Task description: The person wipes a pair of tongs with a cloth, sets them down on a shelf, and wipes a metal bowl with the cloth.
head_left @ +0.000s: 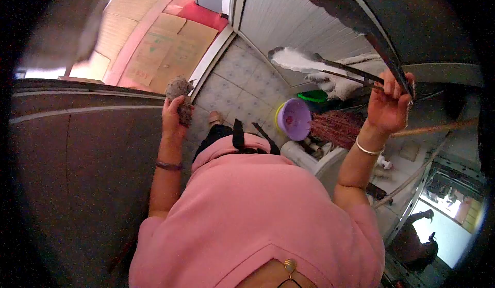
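My left hand (pixel 172 113) is closed around a crumpled grey cloth (pixel 179 88), whose top and side bulge out past the fingers. At the upper right, my right hand (pixel 389 104) is raised with its fingers wrapped round a dark thin bar (pixel 384 45). More dark strips run leftward from that hand, in front of a white fluffy item (pixel 345 81). What exactly these strips belong to cannot be made out. A reddish broom head (pixel 337 128) lies below and left of my right hand.
A purple basin (pixel 295 119) and a green basin (pixel 313 96) stand on the tiled floor (pixel 227 84). Flattened cardboard (pixel 170 51) lies beyond the doorway at the upper left. A dark panel (pixel 87 185) fills the left side. A mirror (pixel 443 221) is at the lower right.
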The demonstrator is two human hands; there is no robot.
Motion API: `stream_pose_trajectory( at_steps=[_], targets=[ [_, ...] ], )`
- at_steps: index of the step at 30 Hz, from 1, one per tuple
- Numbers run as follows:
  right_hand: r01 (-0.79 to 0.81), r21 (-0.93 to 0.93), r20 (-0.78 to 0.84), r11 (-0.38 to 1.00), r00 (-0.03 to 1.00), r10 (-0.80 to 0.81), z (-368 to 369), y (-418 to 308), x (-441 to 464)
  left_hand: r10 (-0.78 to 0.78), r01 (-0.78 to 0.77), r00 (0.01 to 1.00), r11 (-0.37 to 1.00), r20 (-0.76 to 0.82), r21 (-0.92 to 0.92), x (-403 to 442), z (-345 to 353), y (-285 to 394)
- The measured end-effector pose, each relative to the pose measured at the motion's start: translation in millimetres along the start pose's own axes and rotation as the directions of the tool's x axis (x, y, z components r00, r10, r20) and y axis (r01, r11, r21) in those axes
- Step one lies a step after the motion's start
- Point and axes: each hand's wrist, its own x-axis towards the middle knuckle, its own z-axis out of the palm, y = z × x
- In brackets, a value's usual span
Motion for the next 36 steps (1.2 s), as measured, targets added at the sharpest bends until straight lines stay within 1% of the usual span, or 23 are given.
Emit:
stream_pose_trajectory(
  at_steps=[2,5,8,11,17,20,23,24,27,29,30,33,34,36],
  targets=[
    [0.007,-0.088,0.071,0.996,0.997,-0.001,7.8,-5.3,6.2,-0.002,0.003,1.0,1.0,0.004,-0.017,-0.3,-0.6,-1.1],
    [0.028,-0.134,0.13,0.991,0.991,-0.01,16.4,-10.1,11.5,-0.005,0.005,1.0,1.0,0.01,-0.017,-2.2,-2.7,-2.6],
    [0.095,-0.301,-0.058,0.949,0.991,-0.118,39.1,-9.4,16.1,-0.009,0.009,1.0,1.0,0.01,-0.016,-3.9,-1.7,0.2],
    [0.092,-0.37,-0.022,0.925,0.994,-0.108,54.3,-11.5,21.8,-0.018,0.018,1.0,0.999,0.015,-0.042,-4.6,-3.3,0.7],
    [0.12,-0.458,0.052,0.881,0.993,-0.108,66.8,-18.8,26.3,-0.027,0.027,0.999,1.0,0.025,-0.012,-6.4,-7.1,5.0],
    [0.008,-0.298,-0.057,0.954,0.998,-0.027,67.5,-22.3,21.3,-0.024,0.024,0.999,1.0,0.032,-0.018,-8.2,-7.6,4.0],
    [-0.065,-0.182,-0.213,0.981,0.977,0.025,70.4,-14.9,27.4,-0.047,0.048,0.998,0.999,0.03,-0.024,-2.5,-12.7,-5.7],
    [-0.183,-0.027,-0.328,0.983,0.93,0.165,65.4,-18.7,26.7,-0.042,0.043,0.998,0.998,0.039,-0.036,-4.7,-11.0,-6.9],
    [-0.155,0.284,-0.522,0.946,0.803,0.288,34.4,-14.3,8.6,-0.036,0.04,0.998,0.997,0.058,-0.069,-20.7,-5.9,-16.6],
    [-0.141,0.489,-0.496,0.861,0.767,0.408,34.4,-15.1,-1.9,-0.059,0.062,0.998,0.995,0.038,-0.075,-30.5,-4.2,-16.4],
    [-0.131,0.591,-0.475,0.796,0.74,0.476,36.2,-15.7,-3.7,-0.039,0.04,0.999,0.996,0.019,-0.08,-35.8,0.1,-12.3],
    [-0.123,0.697,-0.454,0.707,0.687,0.567,36.6,-13.0,-14.7,-0.055,0.056,0.998,0.996,0.02,-0.063,-38.1,-0.9,-14.1],
    [-0.098,0.724,-0.459,0.683,0.671,0.583,42.7,-11.8,-17.0,-0.039,0.041,0.999,0.996,0.036,-0.074,-36.3,-3.3,-17.1],
    [-0.073,0.691,-0.522,0.719,0.636,0.568,51.0,-12.1,-25.8,-0.008,0.014,0.998,0.995,0.064,-0.096,-35.8,-5.3,-23.1]
  ],
)
